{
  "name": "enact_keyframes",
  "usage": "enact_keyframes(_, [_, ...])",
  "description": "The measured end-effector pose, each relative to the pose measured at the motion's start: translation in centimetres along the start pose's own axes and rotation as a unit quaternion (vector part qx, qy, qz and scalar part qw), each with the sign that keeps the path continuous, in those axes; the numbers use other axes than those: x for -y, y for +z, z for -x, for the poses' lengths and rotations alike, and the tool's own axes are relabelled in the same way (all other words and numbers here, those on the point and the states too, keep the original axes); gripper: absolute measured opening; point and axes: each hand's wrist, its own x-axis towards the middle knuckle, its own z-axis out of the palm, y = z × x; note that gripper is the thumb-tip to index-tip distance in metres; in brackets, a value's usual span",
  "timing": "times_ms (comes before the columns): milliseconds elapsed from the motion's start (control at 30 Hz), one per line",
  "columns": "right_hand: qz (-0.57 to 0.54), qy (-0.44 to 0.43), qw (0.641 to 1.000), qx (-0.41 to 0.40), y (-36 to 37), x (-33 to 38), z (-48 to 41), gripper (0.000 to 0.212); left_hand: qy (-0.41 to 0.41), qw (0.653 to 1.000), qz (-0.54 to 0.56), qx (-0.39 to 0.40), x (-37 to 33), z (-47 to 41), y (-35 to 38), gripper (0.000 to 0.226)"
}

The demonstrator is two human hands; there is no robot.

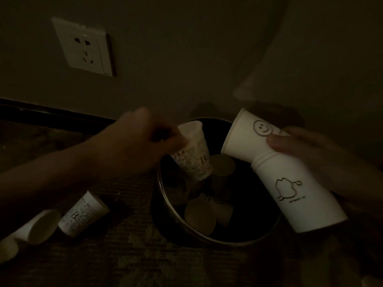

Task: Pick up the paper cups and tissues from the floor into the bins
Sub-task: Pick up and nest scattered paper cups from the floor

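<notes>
Down at the lower left, three paper cups are seen lying on their sides on the carpet (124,259): an edge cup (7,248) cut off by the frame, a white cup (39,228) just beside it, and a lettered cup (84,214) next along. Just beyond, the round bin (228,242) is stood against the wall, and several dropped cups (199,216) are piled inside it. Over its right side, a stack of cups (269,168), marked with a smiley face, is gripped by the right hand (306,150), fingers wrapped round it, mouth tilted up and leftward. Over the left rim, a patterned cup (192,154) is held tilted by the left hand (141,141), which is blurred but curled round it. Farther back, a skirting board (51,114) and a wall socket (85,48) are made out in the gloom.
</notes>
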Motion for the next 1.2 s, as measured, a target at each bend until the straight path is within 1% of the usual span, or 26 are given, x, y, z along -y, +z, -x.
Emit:
enact_keyframes(33, [0.019, -0.006, 1.0, 0.017, 0.1, -0.1, -0.1, 0.038, 0.02, 0.999, -0.039, 0.004, -0.4, -0.2, 0.5, 0.01])
enact_keyframes(67, [0.031, -0.013, 0.999, 0.029, 0.5, -0.2, -0.2, 0.04, 0.037, 0.998, -0.043, -0.014, -0.9, -0.3, 0.7, 0.009])
enact_keyframes(100, [0.034, -0.017, 0.999, 0.039, 0.9, -0.2, -0.2, 0.042, 0.057, 0.998, -0.019, -0.026, -1.3, -0.4, 0.9, 0.011])
enact_keyframes(133, [0.027, -0.016, 0.998, 0.051, 1.3, -0.2, -0.2, 0.043, 0.065, 0.997, 0.021, -0.022, -1.7, -0.4, 1.1, 0.022])
enact_keyframes(200, [-0.009, -0.017, 0.998, 0.068, 1.7, -0.6, -0.2, 0.041, 0.053, 0.994, 0.096, 0.017, -2.4, -0.2, 1.8, 0.04])
enact_keyframes(233, [-0.021, -0.019, 0.997, 0.076, 1.9, -0.8, -0.2, 0.04, 0.038, 0.992, 0.12, 0.027, -2.8, -0.1, 2.1, 0.044])
enact_keyframes(300, [-0.025, -0.019, 0.998, 0.061, 2.1, -1.2, -0.4, 0.047, -0.001, 0.989, 0.145, 0.021, -3.0, 0.0, 2.4, 0.045])
enact_keyframes(333, [-0.018, -0.021, 0.999, 0.044, 2.0, -1.5, -0.6, 0.055, -0.02, 0.992, 0.122, 0.006, -2.7, -0.2, 2.4, 0.042])
enact_keyframes(400, [0.004, -0.025, 1.0, 0.017, 1.7, -1.8, -1.0, 0.069, -0.045, 0.999, 0.018, -0.023, -2.0, -0.3, 2.0, 0.031])
enact_keyframes(433, [0.011, -0.025, 1.0, 0.015, 1.7, -1.8, -1.0, 0.071, -0.048, 0.998, -0.031, -0.033, -1.9, -0.3, 1.8, 0.031])
enact_keyframes(467, [0.017, -0.026, 0.999, 0.022, 1.7, -1.8, -1.0, 0.074, -0.037, 0.996, -0.069, -0.046, -1.9, -0.2, 1.8, 0.045])
enact_keyframes(500, [0.026, -0.026, 0.999, 0.038, 1.8, -1.9, -1.0, 0.081, -0.009, 0.996, -0.069, -0.054, -2.1, 0.0, 2.0, 0.057])
enact_keyframes(533, [0.034, -0.026, 0.997, 0.058, 1.9, -1.9, -0.9, 0.094, 0.023, 0.999, -0.033, -0.035, -2.7, 0.2, 2.3, 0.056])
enact_keyframes(567, [0.037, -0.027, 0.996, 0.077, 2.1, -1.9, -1.0, 0.107, 0.059, 0.998, 0.027, 0.006, -3.6, 0.5, 2.6, 0.047])
enact_keyframes(600, [0.036, -0.031, 0.995, 0.093, 2.2, -1.8, -1.1, 0.114, 0.084, 0.993, 0.07, 0.049, -4.3, 0.6, 2.9, 0.032])
enact_keyframes(633, [0.034, -0.036, 0.993, 0.108, 2.3, -1.7, -1.2, 0.115, 0.094, 0.988, 0.095, 0.076, -4.8, 0.8, 3.1, 0.022])
enact_keyframes(700, [0.029, -0.044, 0.989, 0.137, 2.4, -1.4, -1.4, 0.116, 0.099, 0.984, 0.117, 0.088, -5.2, 1.0, 3.1, 0.016])
enact_keyframes(767, [0.027, -0.04, 0.987, 0.155, 2.4, -1.2, -1.6, 0.117, 0.102, 0.984, 0.128, 0.067, -5.1, 1.1, 2.9, 0.017])
enact_keyframes(867, [0.036, -0.038, 0.986, 0.161, 2.5, -0.8, -1.8, 0.103, 0.091, 0.986, 0.128, 0.061, -4.9, 1.0, 2.6, 0.02])
enact_keyframes(1033, [0.052, -0.042, 0.984, 0.165, 2.3, 0.6, -2.6, 0.093, 0.086, 0.991, 0.103, 0.02, -4.7, 0.7, 1.8, 0.021])
enact_keyframes(1133, [0.027, -0.028, 0.982, 0.187, 2.1, 0.6, -2.7, 0.094, 0.081, 0.993, 0.088, -0.002, -4.7, 0.5, 2.0, 0.023])
enact_keyframes(1200, [0.008, -0.022, 0.981, 0.191, 2.5, 0.4, -2.5, 0.096, 0.061, 0.993, 0.099, -0.019, -4.7, 0.7, 2.5, 0.026])
